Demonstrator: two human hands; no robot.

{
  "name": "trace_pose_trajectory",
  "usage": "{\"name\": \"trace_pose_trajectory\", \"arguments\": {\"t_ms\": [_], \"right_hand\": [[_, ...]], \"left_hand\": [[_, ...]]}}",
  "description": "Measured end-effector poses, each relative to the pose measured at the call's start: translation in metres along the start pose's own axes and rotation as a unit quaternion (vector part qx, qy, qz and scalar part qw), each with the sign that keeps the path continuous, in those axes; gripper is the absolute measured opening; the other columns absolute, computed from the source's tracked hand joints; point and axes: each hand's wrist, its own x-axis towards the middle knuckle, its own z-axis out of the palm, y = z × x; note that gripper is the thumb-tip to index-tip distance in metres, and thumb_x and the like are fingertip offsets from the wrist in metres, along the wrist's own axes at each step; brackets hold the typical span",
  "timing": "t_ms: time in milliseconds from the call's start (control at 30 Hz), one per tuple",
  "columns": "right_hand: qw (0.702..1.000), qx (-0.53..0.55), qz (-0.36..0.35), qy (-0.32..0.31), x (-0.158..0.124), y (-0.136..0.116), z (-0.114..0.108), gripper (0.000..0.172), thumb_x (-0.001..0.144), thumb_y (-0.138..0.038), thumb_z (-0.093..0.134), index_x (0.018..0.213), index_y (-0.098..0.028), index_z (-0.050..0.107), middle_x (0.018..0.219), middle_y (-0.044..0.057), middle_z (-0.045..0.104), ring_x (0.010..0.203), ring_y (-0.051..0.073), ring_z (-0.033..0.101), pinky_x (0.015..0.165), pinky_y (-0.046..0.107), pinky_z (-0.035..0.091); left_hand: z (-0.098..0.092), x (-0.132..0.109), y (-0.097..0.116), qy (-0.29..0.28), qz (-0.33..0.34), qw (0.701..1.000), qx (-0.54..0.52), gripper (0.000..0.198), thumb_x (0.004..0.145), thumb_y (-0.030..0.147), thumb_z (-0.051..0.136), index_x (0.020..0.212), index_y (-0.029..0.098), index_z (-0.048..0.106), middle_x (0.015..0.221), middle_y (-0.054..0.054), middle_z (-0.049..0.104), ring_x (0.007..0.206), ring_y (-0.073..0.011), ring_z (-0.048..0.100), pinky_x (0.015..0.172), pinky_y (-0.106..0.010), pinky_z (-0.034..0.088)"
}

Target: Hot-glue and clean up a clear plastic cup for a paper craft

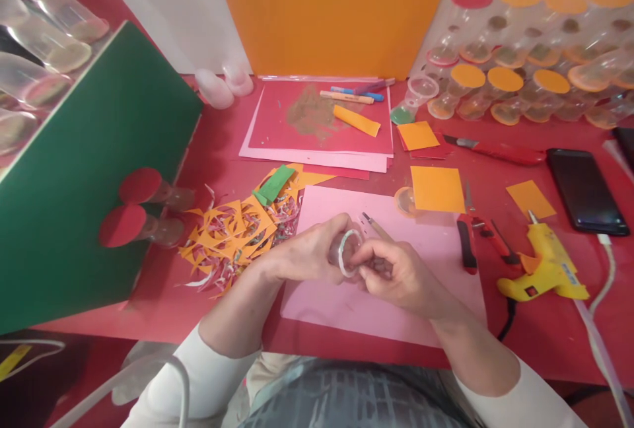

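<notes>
My left hand (pixel 307 253) is wrapped round a small clear plastic cup (pixel 348 251), whose round rim faces me. My right hand (pixel 396 273) is closed against that rim and grips a thin tool with a pointed tip (pixel 372 223) that sticks up past the cup. Both hands hover over a pink sheet (pixel 436 263) on the red table, just in front of my body.
Orange paper scraps (pixel 232 230) lie left of the hands. A yellow glue gun (pixel 545 266), red scissors (pixel 478 233), a red cutter (pixel 495 149) and a phone (pixel 584 190) lie to the right. Several capped cups (pixel 520 51) crowd the back right, a green board (pixel 89 170) stands left.
</notes>
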Motion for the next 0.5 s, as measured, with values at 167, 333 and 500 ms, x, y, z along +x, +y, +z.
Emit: {"name": "trace_pose_trajectory", "arguments": {"t_ms": [167, 333, 500], "right_hand": [[0.999, -0.039, -0.016, 0.019, -0.001, 0.001, 0.004, 0.016, 0.075, -0.012, 0.056, 0.078, -0.023, 0.066, 0.064, -0.003, 0.068, 0.045, 0.011, 0.061, 0.062, 0.031, 0.063], [1.0, -0.017, -0.013, 0.007, -0.001, 0.002, 0.0, 0.015, 0.076, -0.013, 0.055, 0.079, -0.023, 0.066, 0.062, -0.003, 0.068, 0.048, 0.012, 0.064, 0.064, 0.032, 0.063], [0.997, 0.042, -0.013, -0.062, -0.002, -0.001, -0.009, 0.019, 0.08, -0.012, 0.052, 0.088, -0.021, 0.067, 0.066, -0.001, 0.073, 0.059, 0.014, 0.071, 0.074, 0.034, 0.063]], "left_hand": [[0.0, 0.0, 0.0, 0.004, -0.004, 1.0, -0.017, 0.037, 0.067, 0.022, 0.074, 0.083, 0.022, 0.04, 0.068, 0.009, 0.052, 0.058, -0.007, 0.047, 0.054, -0.02, 0.04], [-0.001, 0.0, -0.001, -0.006, -0.012, 1.0, -0.016, 0.036, 0.068, 0.021, 0.073, 0.084, 0.022, 0.041, 0.07, 0.009, 0.054, 0.059, -0.0067, 0.048, 0.054, -0.019, 0.04], [-0.002, -0.001, -0.001, -0.021, 0.0, 0.999, -0.028, 0.035, 0.07, 0.018, 0.072, 0.084, 0.022, 0.04, 0.068, 0.01, 0.053, 0.056, -0.0052, 0.045, 0.052, -0.018, 0.038]]}}
